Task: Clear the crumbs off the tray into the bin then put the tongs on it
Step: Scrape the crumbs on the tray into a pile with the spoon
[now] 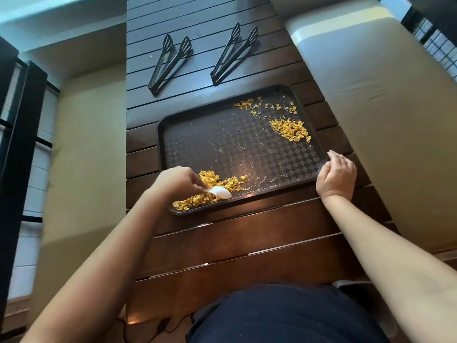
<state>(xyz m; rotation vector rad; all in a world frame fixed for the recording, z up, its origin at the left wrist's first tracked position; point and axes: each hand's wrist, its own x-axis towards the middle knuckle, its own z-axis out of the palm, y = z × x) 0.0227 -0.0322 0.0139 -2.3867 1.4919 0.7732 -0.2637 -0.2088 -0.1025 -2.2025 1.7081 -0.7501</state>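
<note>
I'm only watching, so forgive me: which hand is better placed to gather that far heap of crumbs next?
Probably the left hand: it already holds the white spoon in the near crumbs. The right hand rests at the tray's right edge, nearer the far heap but without a tool.

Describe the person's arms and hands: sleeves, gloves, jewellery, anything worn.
Both forearms are bare up to the frame edge, with no sleeves visible. The left hand and right hand wear no gloves, and no rings, watch or bracelets show. A dark navy garment covers the torso.
</note>
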